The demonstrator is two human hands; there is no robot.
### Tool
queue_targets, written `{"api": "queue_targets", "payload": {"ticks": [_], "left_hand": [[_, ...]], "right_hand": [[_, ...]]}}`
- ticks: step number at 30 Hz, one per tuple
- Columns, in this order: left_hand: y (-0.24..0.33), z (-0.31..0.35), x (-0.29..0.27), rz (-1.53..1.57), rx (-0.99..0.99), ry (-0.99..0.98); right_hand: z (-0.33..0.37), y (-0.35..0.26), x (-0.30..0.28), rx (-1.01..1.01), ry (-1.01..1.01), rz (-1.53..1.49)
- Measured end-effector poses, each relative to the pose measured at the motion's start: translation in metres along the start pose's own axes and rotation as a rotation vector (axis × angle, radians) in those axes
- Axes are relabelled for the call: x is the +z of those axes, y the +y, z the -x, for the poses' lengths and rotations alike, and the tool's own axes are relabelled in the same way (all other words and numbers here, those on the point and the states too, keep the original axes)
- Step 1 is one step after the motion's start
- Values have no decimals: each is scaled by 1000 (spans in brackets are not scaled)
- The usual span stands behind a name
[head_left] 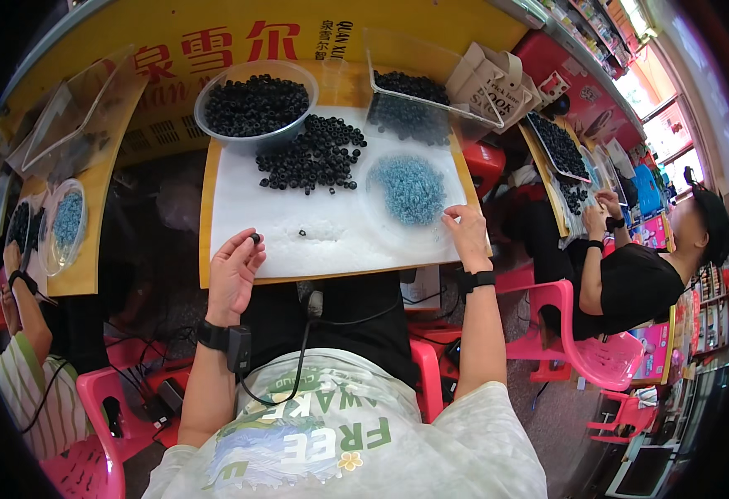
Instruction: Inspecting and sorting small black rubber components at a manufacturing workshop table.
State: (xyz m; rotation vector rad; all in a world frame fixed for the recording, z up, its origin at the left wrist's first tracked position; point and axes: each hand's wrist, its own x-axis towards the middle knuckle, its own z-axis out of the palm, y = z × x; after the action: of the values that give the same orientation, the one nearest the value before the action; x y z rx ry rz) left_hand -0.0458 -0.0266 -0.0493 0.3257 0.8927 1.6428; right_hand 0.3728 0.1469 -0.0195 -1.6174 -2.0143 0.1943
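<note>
Bead (256,239), black: I log left hand (231,274) pinching it, eight o'clock on white mat (236,195); right hand (469,239), four o'clock, fingertips narrow, contents unclear.

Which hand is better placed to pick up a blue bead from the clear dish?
Probably the right hand: its fingers are beside the blue beads in the clear dish, while the left hand is farther away and pinches a black bead. Whether the right hand holds anything is unclear.
</note>
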Motion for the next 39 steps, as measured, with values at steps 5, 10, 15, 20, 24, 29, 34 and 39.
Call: {"api": "queue_targets", "payload": {"ticks": [5,10,15,20,24,29,34,39], "left_hand": [[1,1,1,-6,-3,6],[-1,11,12,-10,-39,-38],[-9,27,29,2,-164,-172],[-7,30,30,64,-185,-217],[-6,28,25,103,-151,-261],[-7,27,25,141,-162,-236],[-8,26,23,124,-181,-216],[-10,26,22,90,-166,-248]], "right_hand": [[2,-2,-1,-19,21,27],[17,-56,-30,67,85,-147],[45,-149,-20,100,-61,-587],[70,-233,8,-61,-296,-765],[73,-259,21,-176,-288,-703],[74,-263,27,-205,-275,-617],[79,-263,33,-205,-269,-628],[82,-261,37,-209,-267,-653]]}}
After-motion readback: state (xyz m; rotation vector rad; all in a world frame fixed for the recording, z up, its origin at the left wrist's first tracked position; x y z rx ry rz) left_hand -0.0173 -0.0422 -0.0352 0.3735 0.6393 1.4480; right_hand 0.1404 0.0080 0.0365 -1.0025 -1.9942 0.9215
